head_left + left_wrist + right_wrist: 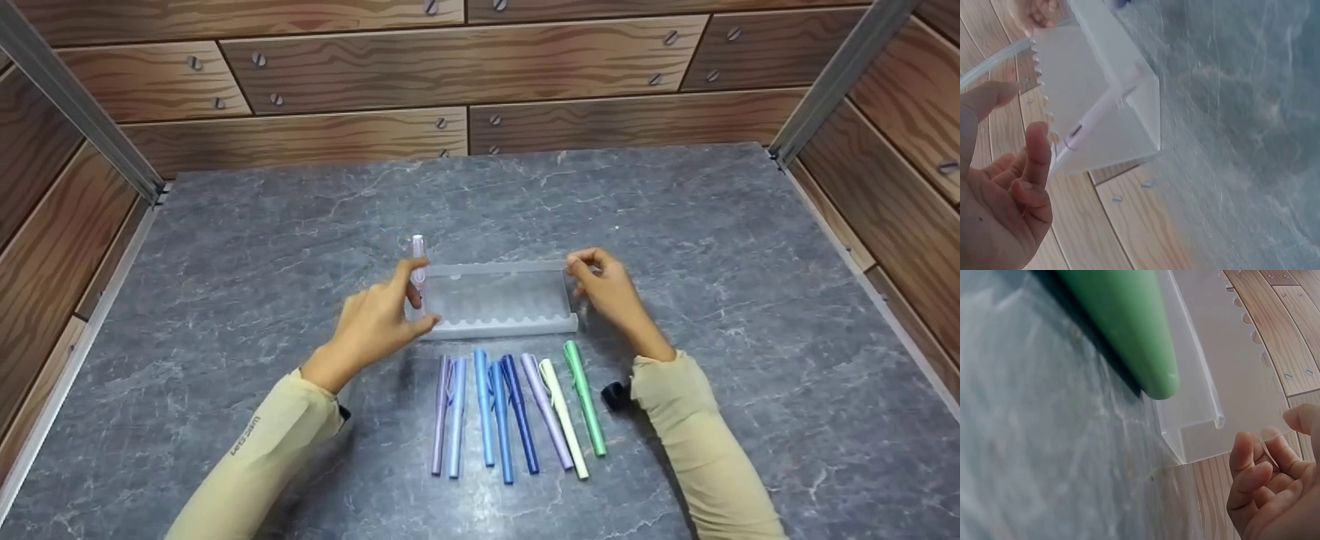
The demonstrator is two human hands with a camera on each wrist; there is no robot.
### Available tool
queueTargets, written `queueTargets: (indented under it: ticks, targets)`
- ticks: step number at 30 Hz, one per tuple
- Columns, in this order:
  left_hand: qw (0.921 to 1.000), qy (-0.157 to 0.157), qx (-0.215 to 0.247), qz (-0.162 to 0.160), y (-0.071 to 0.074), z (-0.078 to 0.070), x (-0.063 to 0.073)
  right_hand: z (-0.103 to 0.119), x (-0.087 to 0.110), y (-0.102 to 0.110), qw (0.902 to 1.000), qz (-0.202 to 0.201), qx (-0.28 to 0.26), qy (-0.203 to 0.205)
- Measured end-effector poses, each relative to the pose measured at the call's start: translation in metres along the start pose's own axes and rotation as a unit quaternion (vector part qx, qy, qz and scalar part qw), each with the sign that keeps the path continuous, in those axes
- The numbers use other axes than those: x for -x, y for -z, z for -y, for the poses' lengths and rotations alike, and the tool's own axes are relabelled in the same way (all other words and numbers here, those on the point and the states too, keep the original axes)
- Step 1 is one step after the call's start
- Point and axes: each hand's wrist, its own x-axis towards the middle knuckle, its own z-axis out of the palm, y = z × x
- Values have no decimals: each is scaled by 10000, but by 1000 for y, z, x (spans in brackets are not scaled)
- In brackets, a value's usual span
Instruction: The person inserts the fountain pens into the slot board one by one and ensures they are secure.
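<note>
A clear acrylic pen stand (501, 328) with notched edges sits mid-table. One pale lilac pen (418, 259) lies across its left end; the left wrist view shows this pen (1095, 115) through the clear plastic. My left hand (379, 319) is at that end, thumb and index finger spread apart, fingertips close beside the pen. At the stand's back right corner, my right hand (606, 289) pinches the edge of the notched panel (1241, 399). Nearer me lie several capped pens: purple (440, 416), blue (484, 409), dark blue (519, 412), cream (564, 420) and green (585, 397).
The grey marbled tabletop (300, 225) runs back to wood-patterned walls (465, 67). Metal posts (840, 82) stand at the back corners. A dark round object (615, 396) shows by the right cuff. Close to the right wrist camera is a green pen (1129, 326).
</note>
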Motion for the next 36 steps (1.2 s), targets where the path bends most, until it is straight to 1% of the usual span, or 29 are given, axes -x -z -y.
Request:
queueTargets:
  ticks: [4, 9, 11, 16, 20, 28, 36]
  targets:
    - [9997, -68, 56, 247, -1, -5, 4, 1, -1, 0, 10000, -4, -12, 6]
    - [9991, -145, 98, 395, -1, -8, 8, 1, -1, -1, 9999, -13, -56, 84]
    - [9986, -115, 142, 503, -2, -9, 10, 1, -2, -1, 9999, -16, -68, 108]
    - [9945, 82, 315, 996, -3, -13, 15, -1, -1, -2, 9999, -34, -48, 148]
    - [9913, 135, 267, 1278, -5, -15, 18, 0, 1, -1, 9999, -51, 20, 126]
    - [9878, 24, 252, 1534, -12, -16, 22, 2, 2, 2, 9998, -72, 53, 162]
    - [9800, 216, 24, 1977, -19, -14, 26, 3, 3, 1, 9999, -33, 36, 148]
